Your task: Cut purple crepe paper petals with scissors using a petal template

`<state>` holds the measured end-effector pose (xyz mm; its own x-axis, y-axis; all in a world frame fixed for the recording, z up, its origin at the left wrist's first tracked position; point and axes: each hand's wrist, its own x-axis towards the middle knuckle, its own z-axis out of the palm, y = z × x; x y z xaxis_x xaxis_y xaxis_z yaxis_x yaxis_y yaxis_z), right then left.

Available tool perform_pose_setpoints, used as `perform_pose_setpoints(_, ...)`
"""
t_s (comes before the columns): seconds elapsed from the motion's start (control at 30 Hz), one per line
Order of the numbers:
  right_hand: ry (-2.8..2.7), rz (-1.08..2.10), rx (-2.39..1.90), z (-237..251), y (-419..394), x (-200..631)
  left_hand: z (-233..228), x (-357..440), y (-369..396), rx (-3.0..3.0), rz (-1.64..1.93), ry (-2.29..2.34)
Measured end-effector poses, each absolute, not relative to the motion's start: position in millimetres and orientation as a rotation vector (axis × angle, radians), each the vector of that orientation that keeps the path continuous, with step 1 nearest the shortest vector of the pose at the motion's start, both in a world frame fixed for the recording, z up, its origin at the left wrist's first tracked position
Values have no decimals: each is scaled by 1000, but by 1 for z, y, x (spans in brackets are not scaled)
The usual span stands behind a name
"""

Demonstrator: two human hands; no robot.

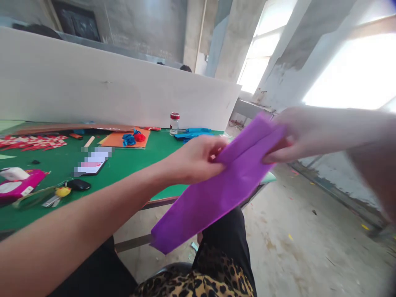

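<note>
While I watch remotely, left hand (198, 161) and right hand (297, 134) pinch folded purple paper sheet (216, 189): light, limp, tear-prone; best gripped at upper corners.

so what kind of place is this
Probably a craft workshop in a bare concrete building. Both hands, left hand and right hand, hold purple paper beside a green table with paper flowers and a glue bottle.

Head view, downward (close, forward)
</note>
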<state>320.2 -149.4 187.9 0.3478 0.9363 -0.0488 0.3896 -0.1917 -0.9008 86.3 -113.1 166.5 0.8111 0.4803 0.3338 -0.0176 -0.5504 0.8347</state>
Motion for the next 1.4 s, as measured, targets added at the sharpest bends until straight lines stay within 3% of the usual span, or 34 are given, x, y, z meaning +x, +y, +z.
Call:
perform_pose_setpoints(0.1, -2075, 1017, -1646, 192, -127, 280, 113, 52, -100, 1820, 569, 502)
perform_pose_setpoints(0.2, -2517, 989, -1465, 160, -100, 233, 65, 29, -98, 1615, 661, 705)
perform_pose_setpoints(0.37, -2651, 1039, -1460, 113, -71, 184, 23, 11, -102, 1390, 782, 906)
perform_pose_setpoints(0.73, -2828, 1156, -1571, 97, -49, 174, 10, 1, -93, 1274, 735, 958)
perform_pose_setpoints(0.97, -2754, 1175, -1548, 91, -52, 177, 3, 7, -90, 1349, 747, 1018)
perform_pose_setpoints(1.1, -2561, 1352, -1378, 87, -56, 190, 10, 4, -91, 1290, 761, 972)
perform_pose_setpoints(1.27, -1777, 1620, -1101, 53, -76, 202, 13, -8, -88, 1198, 804, 1009)
perform_pose_setpoints(1.4, -1380, 1495, -978, 19, -100, 190, 10, -14, -85, 1194, 808, 1055)
